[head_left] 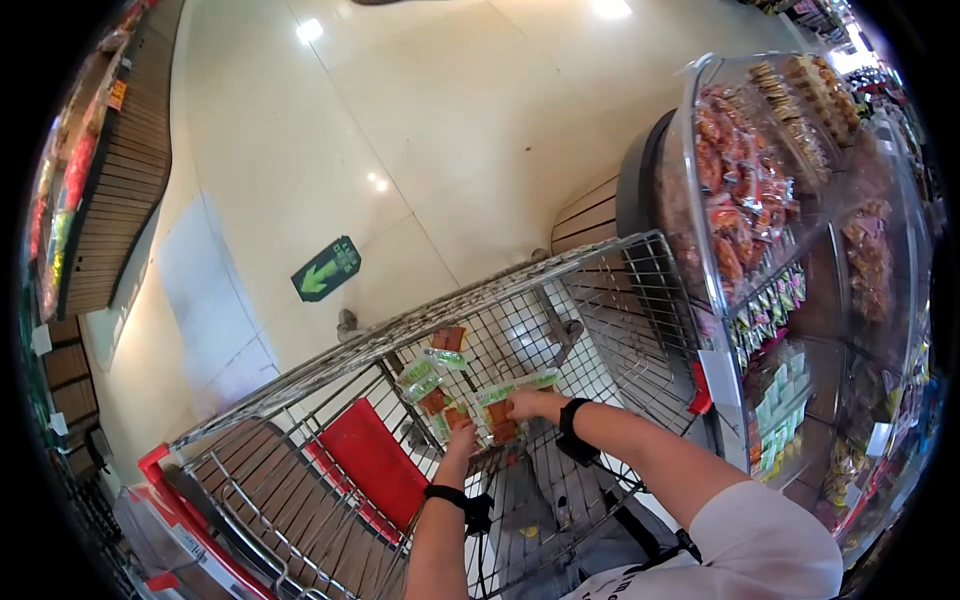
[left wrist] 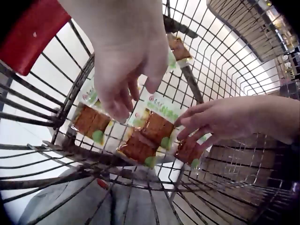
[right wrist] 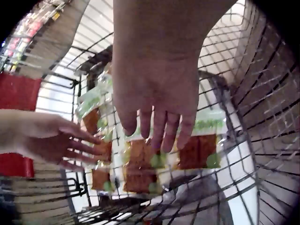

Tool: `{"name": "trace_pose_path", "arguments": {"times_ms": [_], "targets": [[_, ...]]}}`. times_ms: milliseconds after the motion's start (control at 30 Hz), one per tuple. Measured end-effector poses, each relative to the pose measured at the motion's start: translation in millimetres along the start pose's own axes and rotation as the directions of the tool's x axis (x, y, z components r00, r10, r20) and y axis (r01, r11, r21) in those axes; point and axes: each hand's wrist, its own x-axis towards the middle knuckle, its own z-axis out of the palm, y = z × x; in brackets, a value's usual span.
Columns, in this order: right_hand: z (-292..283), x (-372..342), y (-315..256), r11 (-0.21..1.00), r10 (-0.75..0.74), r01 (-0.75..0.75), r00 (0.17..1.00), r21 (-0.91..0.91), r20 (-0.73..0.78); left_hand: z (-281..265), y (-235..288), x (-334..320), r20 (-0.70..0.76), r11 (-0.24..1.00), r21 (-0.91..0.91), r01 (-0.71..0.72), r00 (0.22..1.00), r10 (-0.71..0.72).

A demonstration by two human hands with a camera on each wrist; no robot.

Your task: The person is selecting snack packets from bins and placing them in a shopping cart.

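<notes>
Arranging, seemingly, flat clear-plastic packets of brown food [left wrist: 157,125] inside the grey wire cart [head_left: 450,305]; left hand [right wrist: 43,143] and right hand [right wrist: 157,96] are loose-fingered, gripping nothing; an edge pinch seems needed next.

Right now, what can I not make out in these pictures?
Small print on the packets: blurred, right wrist view.
Label of the leftmost packet: partly behind the left hand, left wrist view.
Left shelf: cut off by the dark picture edge, head view.
Wording on the floor sign: too small, head view.
</notes>
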Motion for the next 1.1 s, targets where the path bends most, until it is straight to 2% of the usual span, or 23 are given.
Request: {"name": "trace_pose_path", "arguments": {"times_ms": [100,200,233,333,433,500,533,600,633,700,767,800,833,867,900,933,967,1033,1067,1100], "targets": [[30,22,-4,0.982,0.148,-0.124,0.975,0.143,-0.168,7,-11,7,0.002,0.998,0.057,-0.010,1.000,0.010],[40,25,-8,0.918,0.299,-0.226,0.934,0.327,-0.195,11,-28,24,0.050,0.996,0.072,-0.055,0.997,0.052],[40,27,-8,0.917,0.305,-0.229,0.931,0.328,-0.201,11,-34,32,0.071,0.994,0.070,-0.079,0.995,0.074],[40,29,-12,0.913,0.327,-0.239,0.913,0.331,-0.243,13,-36,30,0.056,0.999,0.042,0.000,0.998,-0.002],[45,27,-18,0.919,0.348,-0.240,0.867,0.313,-0.356,9,-34,20,0.226,0.992,-0.102,0.080,0.973,-0.055],[60,41,-19,0.933,0.342,-0.230,0.807,0.279,-0.481,7,-29,10,0.328,0.977,-0.198,0.079,0.945,-0.010],[55,35,-22,0.910,0.312,-0.144,0.855,0.389,-0.414,6,-27,4,0.376,0.967,-0.244,0.080,0.926,0.018],[47,23,-20,0.802,0.214,0.007,0.930,0.597,-0.298,7,-14,-9,0.427,0.983,-0.183,0.025,0.903,0.056],[47,18,-19,0.834,0.137,0.091,0.922,0.545,-0.362,9,-6,-18,0.452,0.988,-0.154,-0.005,0.889,0.075],[47,10,-18,0.870,-0.028,0.258,0.877,0.420,-0.480,13,10,-39,0.396,0.995,-0.103,-0.019,0.917,0.058],[48,3,-11,0.796,-0.150,0.465,0.772,0.388,-0.618,10,15,-50,0.344,0.994,-0.087,-0.061,0.935,0.087],[48,0,-8,0.746,-0.204,0.563,0.703,0.357,-0.681,7,10,-52,0.207,0.987,-0.049,-0.151,0.965,0.158],[58,21,7,0.770,-0.171,0.544,0.678,0.333,-0.715,4,8,-52,0.069,0.970,0.000,-0.242,0.968,0.241],[49,3,1,0.715,-0.153,0.555,0.718,0.426,-0.679,2,9,-57,-0.066,0.945,0.058,-0.320,0.944,0.324],[38,-27,-12,0.652,-0.142,0.557,0.756,0.515,-0.639,1,24,-80,-0.127,0.910,0.163,-0.381,0.907,0.402],[23,-66,-28,0.585,-0.137,0.551,0.790,0.595,-0.597,0,39,-108,-0.052,0.898,0.080,-0.432,0.898,0.436],[9,-116,-53,0.590,-0.099,0.543,0.783,0.598,-0.614,-2,50,-139,0.025,0.883,-0.006,-0.469,0.883,0.469],[4,-168,-78,0.546,-0.184,0.599,0.768,0.586,-0.613,-3,63,-190,0.143,0.857,-0.158,-0.491,0.847,0.512],[5,-190,-90,0.522,-0.230,0.630,0.753,0.575,-0.616,-3,67,-214,0.147,0.798,-0.143,-0.586,0.784,0.603],[9,-213,-105,0.471,-0.270,0.703,0.690,0.533,-0.672,-1,71,-247,0.152,0.727,-0.126,-0.675,0.711,0.687]]}}
